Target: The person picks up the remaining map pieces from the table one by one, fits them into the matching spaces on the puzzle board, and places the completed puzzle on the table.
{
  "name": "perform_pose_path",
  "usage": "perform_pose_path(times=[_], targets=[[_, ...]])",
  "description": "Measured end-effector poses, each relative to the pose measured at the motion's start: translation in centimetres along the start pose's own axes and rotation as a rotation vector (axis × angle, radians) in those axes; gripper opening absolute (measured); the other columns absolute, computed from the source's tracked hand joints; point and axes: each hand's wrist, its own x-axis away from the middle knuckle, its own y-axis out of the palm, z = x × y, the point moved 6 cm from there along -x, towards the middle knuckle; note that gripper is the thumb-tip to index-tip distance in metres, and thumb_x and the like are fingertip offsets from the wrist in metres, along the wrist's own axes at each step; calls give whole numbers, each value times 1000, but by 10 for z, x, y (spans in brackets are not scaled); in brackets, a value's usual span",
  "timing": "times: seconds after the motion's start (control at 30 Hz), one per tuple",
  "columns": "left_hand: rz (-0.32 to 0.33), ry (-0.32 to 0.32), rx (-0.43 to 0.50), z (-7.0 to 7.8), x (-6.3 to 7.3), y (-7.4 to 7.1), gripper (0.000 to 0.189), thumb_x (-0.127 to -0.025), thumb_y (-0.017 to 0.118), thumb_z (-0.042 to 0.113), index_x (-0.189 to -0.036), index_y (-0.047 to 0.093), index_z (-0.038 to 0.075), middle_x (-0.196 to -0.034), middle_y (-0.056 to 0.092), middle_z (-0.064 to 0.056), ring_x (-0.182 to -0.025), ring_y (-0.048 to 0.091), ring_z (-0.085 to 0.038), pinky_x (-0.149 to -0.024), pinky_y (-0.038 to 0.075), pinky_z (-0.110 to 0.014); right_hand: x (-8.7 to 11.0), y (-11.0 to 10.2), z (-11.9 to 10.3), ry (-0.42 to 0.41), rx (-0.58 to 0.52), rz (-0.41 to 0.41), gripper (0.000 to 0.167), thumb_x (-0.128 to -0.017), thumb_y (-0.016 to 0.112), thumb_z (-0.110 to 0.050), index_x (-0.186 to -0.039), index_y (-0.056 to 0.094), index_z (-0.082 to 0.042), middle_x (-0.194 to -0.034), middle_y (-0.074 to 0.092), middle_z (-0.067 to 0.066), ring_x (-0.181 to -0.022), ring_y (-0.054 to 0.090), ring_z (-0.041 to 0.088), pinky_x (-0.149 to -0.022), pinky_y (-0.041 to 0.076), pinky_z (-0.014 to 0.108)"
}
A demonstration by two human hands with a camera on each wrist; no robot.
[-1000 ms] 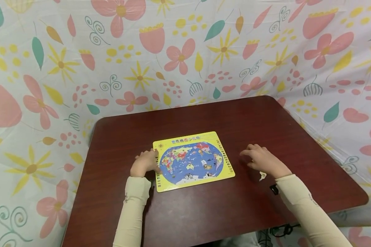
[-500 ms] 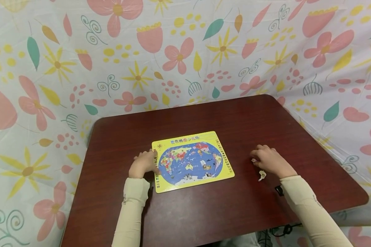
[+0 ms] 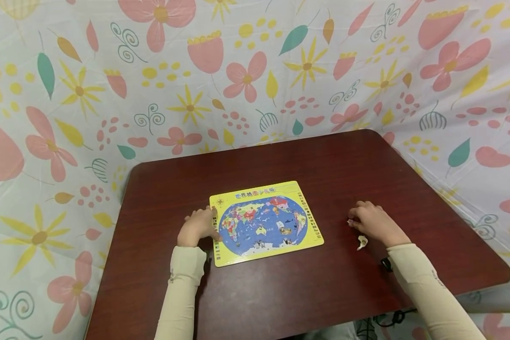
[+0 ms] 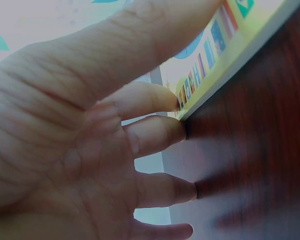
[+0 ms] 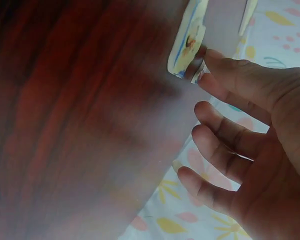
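In the head view, a yellow world-map puzzle board (image 3: 227, 257) lies flat on the dark red table. My left hand (image 3: 197, 225) rests at its left edge. The left wrist view shows the thumb over the board and the fingertips along its edge and on the table, fingers only slightly bent. To the right of the board, my right hand (image 3: 375, 223) pinches a small puzzle piece (image 5: 197, 75) between thumb and index finger, close over the table. The other fingers are spread and loosely bent. Just beside lies a second, cream-coloured puzzle piece (image 3: 362, 242).
A dark wooden table (image 3: 255, 293) with rounded corners holds everything. Behind and beside it hangs a flower-print cloth (image 3: 248, 78). A small black object (image 3: 386, 264) shows by the right cuff. Black cables (image 3: 393, 318) hang below the front edge.
My right hand has moved right and a little down, and the small puzzle piece now shows at its fingertips. The left hand and the board have stayed in place.
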Motion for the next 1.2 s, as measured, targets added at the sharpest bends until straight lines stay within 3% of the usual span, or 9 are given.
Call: perform_pose_path(times=[0.2,0.6,0.9,1.2], targets=[[1,-4,0,-2,-1,0,88,-71,95,23,-146,53,0,-153,38,-32,-132,42,-56,-104,30,-74,-2,-3,-3,-34,18,29,13,-85,80,-4,-79,72,-14,-78,54,0,-70,54,25,-55,44,43],[-2,-10,-5,-3,-4,2,89,-72,95,25,-147,53,1,-154,38,-30,-132,43,-55,-104,31,-74,-4,0,-8,-46,53,8,11,-88,77,-6,-83,72,-15,-82,53,1,-71,51,22,-60,42,43],[-8,-9,-3,-3,-4,1,88,-72,94,25,-147,53,2,-154,37,-31,-133,41,-56,-104,30,-75,-24,-2,-26,-71,49,29,13,-89,75,-6,-81,71,-16,-79,50,0,-69,48,20,-61,39,41],[5,-7,-14,-3,-4,2,85,-71,95,27,-143,58,3,-153,42,-27,-126,49,-52,-103,31,-75,-45,0,-48,-84,37,46,11,-87,76,-6,-81,71,-13,-79,50,0,-71,48,21,-62,40,40]])
